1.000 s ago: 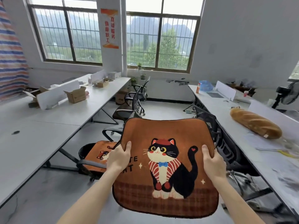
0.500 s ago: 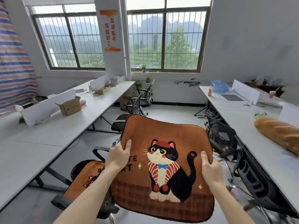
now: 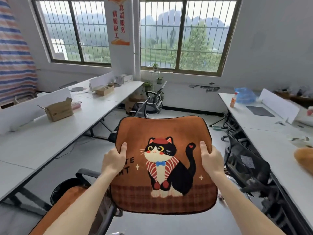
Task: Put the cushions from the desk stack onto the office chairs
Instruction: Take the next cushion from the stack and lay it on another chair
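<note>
A brown cushion (image 3: 162, 133) printed with a black-and-white cat is held flat in front of me in the aisle. My left hand (image 3: 114, 159) grips its left edge and my right hand (image 3: 210, 160) grips its right edge, thumbs on top. Below my left forearm, a black office chair (image 3: 88, 173) carries another brown cushion (image 3: 67, 206). An empty black mesh chair (image 3: 243, 160) stands on the right by the desk. More black chairs (image 3: 152, 100) stand further up the aisle, near the window.
A long white desk (image 3: 55, 138) runs along the left with cardboard boxes (image 3: 59, 109) and dividers. A second white desk (image 3: 277, 150) runs along the right, with a blue bag (image 3: 245, 94), an orange bottle (image 3: 233, 100) and a loaf-shaped pillow (image 3: 304, 159). Grey floor lies between.
I have walked forward along the aisle with the cushion in both hands. The cushioned chair has slid down under my left arm, and the right mesh chair is nearer.
</note>
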{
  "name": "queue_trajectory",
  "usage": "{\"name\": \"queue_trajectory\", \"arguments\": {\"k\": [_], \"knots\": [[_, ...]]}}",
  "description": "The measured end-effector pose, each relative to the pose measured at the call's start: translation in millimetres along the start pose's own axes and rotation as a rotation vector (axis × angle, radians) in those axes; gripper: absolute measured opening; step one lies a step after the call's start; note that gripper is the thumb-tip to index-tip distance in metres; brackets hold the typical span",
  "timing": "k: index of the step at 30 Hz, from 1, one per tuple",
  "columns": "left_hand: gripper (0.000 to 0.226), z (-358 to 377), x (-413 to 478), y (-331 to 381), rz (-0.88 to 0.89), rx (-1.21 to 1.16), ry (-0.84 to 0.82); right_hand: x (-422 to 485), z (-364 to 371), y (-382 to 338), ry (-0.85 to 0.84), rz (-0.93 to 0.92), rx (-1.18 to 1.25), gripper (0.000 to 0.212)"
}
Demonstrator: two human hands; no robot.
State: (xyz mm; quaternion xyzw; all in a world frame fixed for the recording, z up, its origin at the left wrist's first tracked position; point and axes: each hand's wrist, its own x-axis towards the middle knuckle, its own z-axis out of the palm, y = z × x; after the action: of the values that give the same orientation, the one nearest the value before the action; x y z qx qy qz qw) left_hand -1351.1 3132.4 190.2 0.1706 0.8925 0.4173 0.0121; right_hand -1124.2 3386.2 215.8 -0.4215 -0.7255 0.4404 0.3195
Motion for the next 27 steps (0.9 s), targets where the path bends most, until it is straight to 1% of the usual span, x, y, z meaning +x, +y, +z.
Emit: {"name": "queue_trajectory", "arguments": {"k": [4, 8, 11, 15, 17, 22, 24, 27], "knots": [[0.060, 37, 99, 28, -0.009, -0.047, -0.008, 93, 30, -20, 0.014, -0.009, -0.025, 0.033], [0.054, 63, 178, 59, 0.021, -0.081, -0.005, 172, 51, -36, 0.035, -0.022, -0.016, 0.026], [0.052, 84, 233, 75, 0.038, -0.054, -0.011, 226, 70, -36, 0.051, -0.021, -0.003, 0.031], [0.055, 127, 307, 86, 0.050, -0.021, -0.012, 307, 103, -24, 0.065, -0.008, 0.010, 0.030], [0.059, 150, 343, 91, 0.042, -0.007, -0.009, 351, 122, -18, 0.062, -0.002, 0.020, 0.034], [0.070, 201, 444, 95, -0.023, 0.038, 0.010, 468, 180, -9, -0.014, 0.002, 0.025, 0.037], [0.072, 214, 483, 98, -0.064, 0.040, 0.034, 517, 206, -13, -0.056, -0.008, 0.033, 0.044], [0.071, 231, 544, 100, -0.168, 0.018, 0.071, 592, 251, -29, -0.135, -0.027, 0.021, 0.049]]}}
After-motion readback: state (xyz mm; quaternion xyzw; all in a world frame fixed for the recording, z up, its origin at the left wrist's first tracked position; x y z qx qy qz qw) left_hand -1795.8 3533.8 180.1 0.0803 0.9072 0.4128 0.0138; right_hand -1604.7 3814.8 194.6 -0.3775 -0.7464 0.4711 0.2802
